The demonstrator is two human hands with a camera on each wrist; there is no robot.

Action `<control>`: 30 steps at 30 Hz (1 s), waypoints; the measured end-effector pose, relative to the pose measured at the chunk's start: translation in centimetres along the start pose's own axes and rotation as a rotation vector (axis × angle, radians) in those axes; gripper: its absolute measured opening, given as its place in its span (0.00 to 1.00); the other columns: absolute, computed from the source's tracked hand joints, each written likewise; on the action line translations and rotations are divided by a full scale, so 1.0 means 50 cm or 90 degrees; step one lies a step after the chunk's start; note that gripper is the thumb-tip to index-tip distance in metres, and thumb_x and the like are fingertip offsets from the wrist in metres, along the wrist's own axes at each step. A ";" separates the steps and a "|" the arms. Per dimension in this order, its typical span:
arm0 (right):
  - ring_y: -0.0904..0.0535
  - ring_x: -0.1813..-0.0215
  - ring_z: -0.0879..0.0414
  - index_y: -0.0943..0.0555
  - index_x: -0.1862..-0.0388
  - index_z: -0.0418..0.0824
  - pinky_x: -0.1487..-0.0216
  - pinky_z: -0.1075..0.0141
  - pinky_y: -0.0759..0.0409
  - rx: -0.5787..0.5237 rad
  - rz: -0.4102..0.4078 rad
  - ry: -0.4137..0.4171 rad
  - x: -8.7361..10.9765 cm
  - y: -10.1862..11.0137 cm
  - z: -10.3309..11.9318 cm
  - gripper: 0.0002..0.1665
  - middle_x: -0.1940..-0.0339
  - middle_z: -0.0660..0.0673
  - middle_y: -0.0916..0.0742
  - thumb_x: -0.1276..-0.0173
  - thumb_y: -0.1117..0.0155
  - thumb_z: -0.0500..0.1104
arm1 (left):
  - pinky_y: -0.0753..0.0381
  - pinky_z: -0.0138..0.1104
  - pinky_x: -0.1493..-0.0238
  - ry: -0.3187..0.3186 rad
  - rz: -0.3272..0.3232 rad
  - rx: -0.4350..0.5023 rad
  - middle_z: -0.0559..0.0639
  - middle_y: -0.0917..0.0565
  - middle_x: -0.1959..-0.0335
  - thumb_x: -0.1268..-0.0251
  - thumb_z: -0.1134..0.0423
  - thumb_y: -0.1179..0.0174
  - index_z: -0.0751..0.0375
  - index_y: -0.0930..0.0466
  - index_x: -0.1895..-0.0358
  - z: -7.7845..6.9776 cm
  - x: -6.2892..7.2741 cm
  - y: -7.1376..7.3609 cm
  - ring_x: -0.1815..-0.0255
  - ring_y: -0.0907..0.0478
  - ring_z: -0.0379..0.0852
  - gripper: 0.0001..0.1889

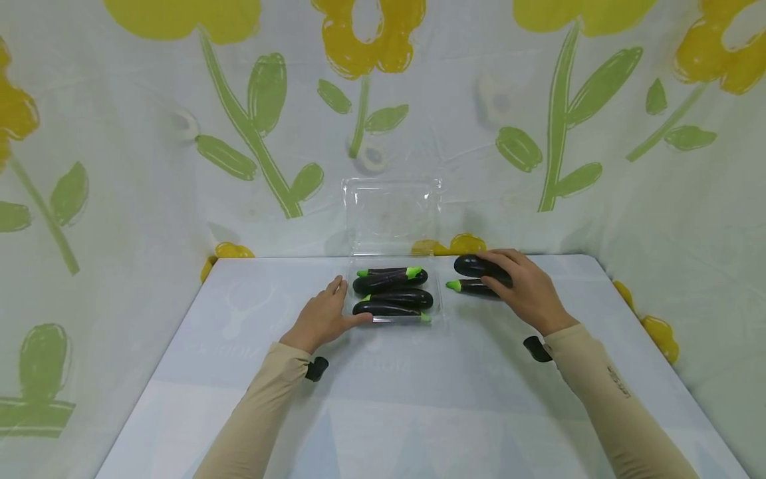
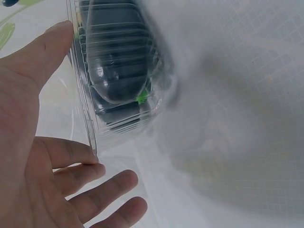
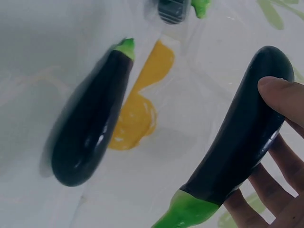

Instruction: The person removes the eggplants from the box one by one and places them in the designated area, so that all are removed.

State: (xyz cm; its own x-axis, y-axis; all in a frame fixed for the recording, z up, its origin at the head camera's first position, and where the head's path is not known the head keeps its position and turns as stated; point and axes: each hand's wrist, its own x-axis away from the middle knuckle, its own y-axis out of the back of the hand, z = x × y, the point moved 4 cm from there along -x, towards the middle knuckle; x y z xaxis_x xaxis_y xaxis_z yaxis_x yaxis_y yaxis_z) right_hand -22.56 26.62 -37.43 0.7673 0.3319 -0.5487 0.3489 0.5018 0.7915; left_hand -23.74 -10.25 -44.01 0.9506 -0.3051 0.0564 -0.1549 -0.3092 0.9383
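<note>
My right hand (image 1: 532, 293) holds a dark eggplant (image 1: 475, 266) with a bright green stem, thumb on one side and fingers on the other in the right wrist view. Just below it, a second eggplant (image 1: 469, 287) lies on the table, its green tip toward the left. Several eggplants (image 1: 399, 297) fill a clear plastic clamshell container (image 1: 441, 307), whose lid (image 1: 391, 214) stands raised at the back. At the container's left front corner rests my left hand (image 1: 323, 318), with its thumb along the front rim and its fairly straight fingers by the left side.
A white table (image 1: 383, 392) with faint printed patterns carries everything. Behind and to both sides hangs a pale curtain (image 1: 455, 133) with yellow flowers and green leaves, close to the table's back edge.
</note>
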 end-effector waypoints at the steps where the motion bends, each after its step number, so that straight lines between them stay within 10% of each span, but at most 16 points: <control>1: 0.20 0.40 0.46 0.18 0.37 0.45 0.43 0.48 0.20 0.000 0.003 -0.003 0.003 -0.002 -0.004 0.31 0.40 0.45 0.17 0.40 0.21 0.38 | 0.32 0.56 0.30 0.001 0.002 0.001 0.67 0.45 0.20 0.38 0.28 0.41 0.74 0.46 0.22 0.000 0.000 -0.001 0.27 0.36 0.67 0.57; 30: 0.19 0.44 0.38 0.18 0.38 0.44 0.46 0.42 0.20 0.064 0.140 -0.051 0.038 -0.081 -0.051 0.28 0.43 0.38 0.16 0.38 0.23 0.41 | 0.31 0.57 0.31 0.005 0.006 0.017 0.66 0.46 0.20 0.37 0.28 0.42 0.73 0.48 0.22 0.002 0.000 -0.004 0.27 0.35 0.67 0.57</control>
State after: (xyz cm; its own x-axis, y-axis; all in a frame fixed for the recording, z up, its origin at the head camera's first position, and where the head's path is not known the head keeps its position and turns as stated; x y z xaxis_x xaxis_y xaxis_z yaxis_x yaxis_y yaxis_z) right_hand -23.91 27.27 -42.35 0.8692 0.3585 -0.3405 0.2174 0.3414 0.9144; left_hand -23.73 -10.30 -44.22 0.9510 -0.3013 0.0686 -0.1714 -0.3297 0.9284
